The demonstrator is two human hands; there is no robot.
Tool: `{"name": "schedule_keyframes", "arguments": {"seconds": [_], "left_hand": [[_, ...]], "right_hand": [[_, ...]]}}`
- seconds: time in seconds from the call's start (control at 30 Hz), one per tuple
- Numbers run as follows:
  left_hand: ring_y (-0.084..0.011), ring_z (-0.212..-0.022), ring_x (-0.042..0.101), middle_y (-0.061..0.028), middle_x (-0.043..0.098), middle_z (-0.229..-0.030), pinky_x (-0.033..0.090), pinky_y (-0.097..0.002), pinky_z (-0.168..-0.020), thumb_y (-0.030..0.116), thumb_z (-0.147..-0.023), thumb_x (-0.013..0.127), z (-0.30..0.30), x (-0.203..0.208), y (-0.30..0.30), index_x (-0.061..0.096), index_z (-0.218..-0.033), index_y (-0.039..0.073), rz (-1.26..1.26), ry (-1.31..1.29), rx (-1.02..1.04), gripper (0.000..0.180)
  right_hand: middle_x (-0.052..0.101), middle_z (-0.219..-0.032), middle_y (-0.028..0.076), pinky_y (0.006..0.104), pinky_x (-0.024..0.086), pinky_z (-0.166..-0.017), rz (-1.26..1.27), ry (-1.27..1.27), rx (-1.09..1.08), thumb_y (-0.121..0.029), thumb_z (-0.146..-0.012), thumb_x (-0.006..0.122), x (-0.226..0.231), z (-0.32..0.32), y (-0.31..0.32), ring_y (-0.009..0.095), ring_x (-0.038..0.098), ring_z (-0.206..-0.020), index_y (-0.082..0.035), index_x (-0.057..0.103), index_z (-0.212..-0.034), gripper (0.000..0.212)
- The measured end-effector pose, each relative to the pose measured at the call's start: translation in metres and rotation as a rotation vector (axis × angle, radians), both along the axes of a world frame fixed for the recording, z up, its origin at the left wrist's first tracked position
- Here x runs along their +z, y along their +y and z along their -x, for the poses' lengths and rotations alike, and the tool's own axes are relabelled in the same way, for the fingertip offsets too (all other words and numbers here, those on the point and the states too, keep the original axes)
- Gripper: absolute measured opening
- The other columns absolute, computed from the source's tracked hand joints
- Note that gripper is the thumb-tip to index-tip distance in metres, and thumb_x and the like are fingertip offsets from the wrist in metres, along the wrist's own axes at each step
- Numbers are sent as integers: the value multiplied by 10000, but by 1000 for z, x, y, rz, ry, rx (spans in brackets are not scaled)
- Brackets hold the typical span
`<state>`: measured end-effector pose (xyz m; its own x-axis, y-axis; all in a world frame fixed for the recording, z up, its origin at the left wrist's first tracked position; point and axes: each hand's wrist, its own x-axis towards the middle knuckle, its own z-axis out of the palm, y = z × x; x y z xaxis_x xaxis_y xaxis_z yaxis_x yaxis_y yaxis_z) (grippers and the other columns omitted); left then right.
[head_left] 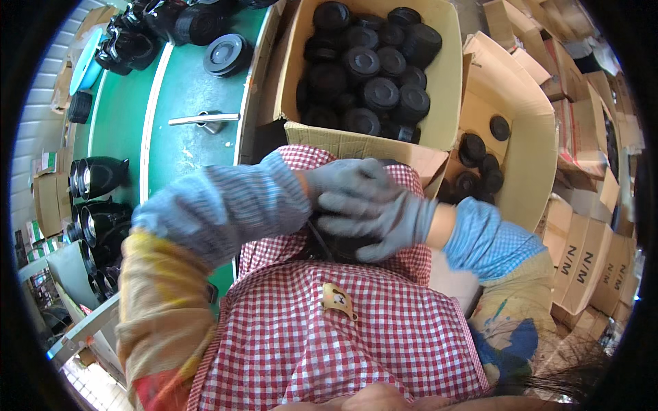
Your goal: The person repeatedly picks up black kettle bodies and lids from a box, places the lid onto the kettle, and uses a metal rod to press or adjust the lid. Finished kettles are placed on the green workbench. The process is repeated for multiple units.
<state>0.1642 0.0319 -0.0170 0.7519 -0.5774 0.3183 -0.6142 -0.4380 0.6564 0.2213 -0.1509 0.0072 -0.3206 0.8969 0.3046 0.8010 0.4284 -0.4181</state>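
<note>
In my lap lies a dark, glossy black vessel, mostly hidden under my gloves and sleeves. My left hand, in a grey glove, reaches over its far side with fingers bent. My right hand, gloved alike, comes from the right and overlaps the left, its fingers curled over the vessel's top. Some blur softens both hands. Just beyond them stands an open cardboard box filled with round black lids.
To the left, a green worktable carries a metal bar tool, a black lid and several glossy black pots. A second carton at the right holds a few lids. More cardboard boxes are stacked along the right.
</note>
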Motion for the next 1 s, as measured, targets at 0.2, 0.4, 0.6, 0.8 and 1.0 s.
{"name": "schedule_keyframes", "arguments": {"seconds": [0.2,0.4,0.6,0.8,1.0], "left_hand": [[-308,-955,685,-146,701,-961,544,-426,-843,320,-1029,563,-13,9,4,689,-1082,51,150,625,455,302],[-380,-1397,442,-198,481,-1502,309,-552,-1177,221,-780,775,137,-7,251,409,-1532,192,-693,128,1311,837],[-385,-795,697,-170,712,-854,539,-471,-729,289,-975,628,147,19,241,693,-1057,105,-751,507,1208,212],[-380,-798,681,-199,681,-865,529,-464,-718,314,-955,646,89,142,97,699,-1054,45,-340,436,538,292],[-395,-862,687,-204,689,-917,540,-459,-750,343,-946,668,53,134,39,687,-1146,66,-307,391,315,342]], "right_hand": [[356,-1627,140,616,74,-1227,-104,-10,-174,-610,-976,461,20,27,18,379,231,-1533,-222,529,-1488,646],[383,-1572,243,520,273,-1202,-108,230,-714,-395,-1047,481,12,-29,-33,435,349,-1459,-28,460,-1512,593],[504,-1496,173,544,300,-1174,-150,78,-621,-455,-986,596,41,-39,6,386,460,-1385,-100,543,-1468,601],[636,-1313,136,518,413,-1039,90,-245,-417,-624,-929,564,107,-38,31,342,588,-1209,-188,538,-1479,702],[731,-1092,174,440,557,-852,407,126,-363,-429,-917,659,80,-53,-12,351,714,-980,-203,604,-1411,547]]}}
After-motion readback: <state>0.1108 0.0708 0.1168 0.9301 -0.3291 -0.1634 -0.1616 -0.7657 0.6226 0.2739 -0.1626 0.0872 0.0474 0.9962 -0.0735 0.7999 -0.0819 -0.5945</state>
